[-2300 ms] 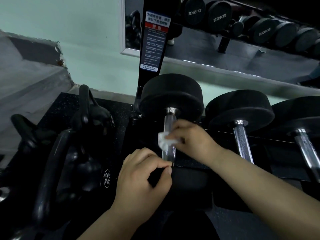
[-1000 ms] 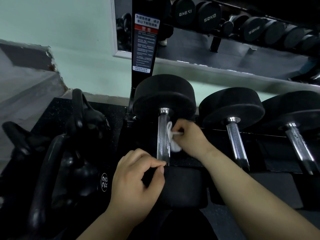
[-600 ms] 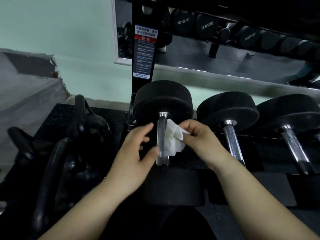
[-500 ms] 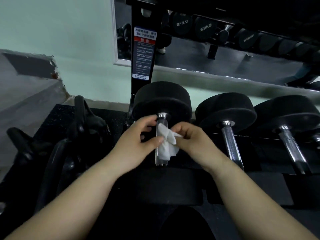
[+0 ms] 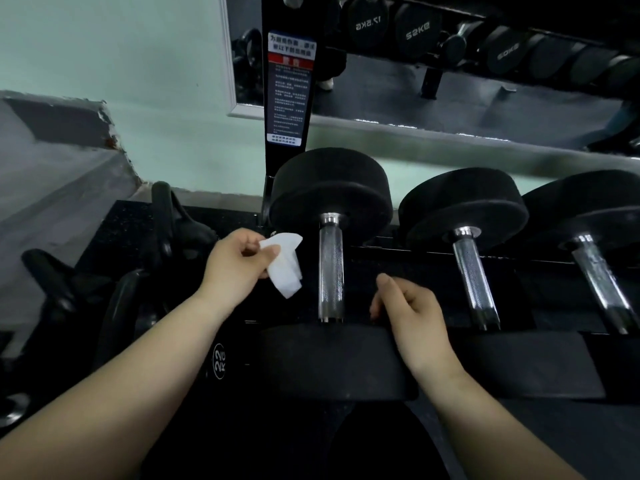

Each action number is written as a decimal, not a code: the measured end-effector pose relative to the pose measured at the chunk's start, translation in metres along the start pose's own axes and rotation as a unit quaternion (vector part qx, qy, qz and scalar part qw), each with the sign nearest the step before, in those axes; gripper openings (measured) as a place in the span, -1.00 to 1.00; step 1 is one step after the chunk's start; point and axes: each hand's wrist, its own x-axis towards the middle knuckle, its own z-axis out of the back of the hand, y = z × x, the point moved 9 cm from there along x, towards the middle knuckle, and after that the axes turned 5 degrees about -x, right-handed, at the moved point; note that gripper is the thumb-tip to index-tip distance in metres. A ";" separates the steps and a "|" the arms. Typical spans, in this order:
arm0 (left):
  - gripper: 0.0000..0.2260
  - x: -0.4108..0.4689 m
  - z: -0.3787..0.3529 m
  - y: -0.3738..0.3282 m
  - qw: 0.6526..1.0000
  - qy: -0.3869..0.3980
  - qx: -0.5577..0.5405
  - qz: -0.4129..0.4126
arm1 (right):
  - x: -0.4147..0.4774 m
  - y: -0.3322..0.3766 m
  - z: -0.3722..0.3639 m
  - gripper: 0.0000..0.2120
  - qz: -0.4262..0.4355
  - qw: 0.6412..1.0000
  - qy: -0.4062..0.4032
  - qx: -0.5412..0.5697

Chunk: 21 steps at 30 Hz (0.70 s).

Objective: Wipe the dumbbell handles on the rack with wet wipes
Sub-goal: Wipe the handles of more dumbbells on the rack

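Note:
A white wet wipe hangs crumpled from my left hand, pinched between thumb and fingers, just left of the leftmost dumbbell's chrome handle. That handle is bare and nothing touches it. My right hand sits to the right of the handle, fingers loosely curled over the edge of the dumbbell's near black head, holding nothing. Two more dumbbell handles lie to the right on the rack.
Black kettlebells crowd the floor at left, one marked 22 kg. The rack's black upright carries a notice sticker. A mirror behind reflects an upper row of dumbbells. A pale green wall is at the back left.
The wipe passed from my right hand to my left hand and moved off the handle to its left. My right hand dropped back to the near dumbbell head, right of the handle.

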 end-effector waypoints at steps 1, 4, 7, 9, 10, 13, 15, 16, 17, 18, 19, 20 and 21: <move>-0.78 0.003 -0.009 0.000 1.000 0.013 -0.004 -0.001 | 0.000 0.000 0.001 -0.58 0.003 1.000 -0.002 -0.002; -0.80 0.016 -0.032 -0.011 0.998 0.030 0.033 -0.042 | 0.000 -0.001 0.001 -0.58 0.006 1.000 -0.001 -0.001; -0.93 0.024 -0.046 -0.018 0.998 0.040 -0.001 -0.040 | 0.001 -0.003 0.001 -0.58 0.004 1.000 -0.004 0.005; -0.95 0.020 -0.054 -0.016 0.997 0.069 -0.036 -0.020 | 0.001 -0.003 0.001 -0.58 0.008 1.000 -0.006 0.002; -0.94 0.016 -0.056 -0.013 0.995 0.087 -0.046 -0.014 | 0.000 -0.003 0.001 -0.58 0.010 1.000 -0.006 0.000; -0.92 -0.002 -0.060 -0.009 0.987 0.156 -0.025 -0.027 | 0.000 -0.003 0.001 -0.58 0.015 1.000 -0.006 -0.002; -0.88 -0.017 -0.064 -0.005 0.979 0.199 -0.001 -0.045 | 0.000 -0.003 0.001 -0.58 0.016 1.000 -0.007 -0.002; -0.88 -0.021 -0.066 -0.005 0.976 0.209 0.007 -0.053 | 0.001 -0.004 0.001 -0.58 0.016 1.000 -0.007 -0.001; -0.90 -0.023 -0.067 -0.005 0.976 0.211 0.011 -0.060 | 0.001 -0.004 0.001 -0.58 0.014 1.000 -0.006 0.001; -0.92 -0.021 -0.068 -0.008 0.976 0.207 0.010 -0.063 | 0.001 -0.005 0.001 -0.58 0.013 1.000 -0.005 0.004; -0.94 -0.015 -0.067 -0.011 0.979 0.193 0.002 -0.064 | 0.002 -0.005 0.000 -0.58 0.013 1.000 -0.005 0.006; -0.94 -0.006 -0.066 -0.015 0.983 0.172 -0.014 -0.063 | 0.002 -0.005 0.000 -0.59 0.015 1.000 -0.005 0.008; -0.91 0.005 -0.064 -0.019 0.987 0.146 -0.031 -0.061 | 0.001 -0.005 0.000 -0.61 0.015 1.000 -0.006 0.009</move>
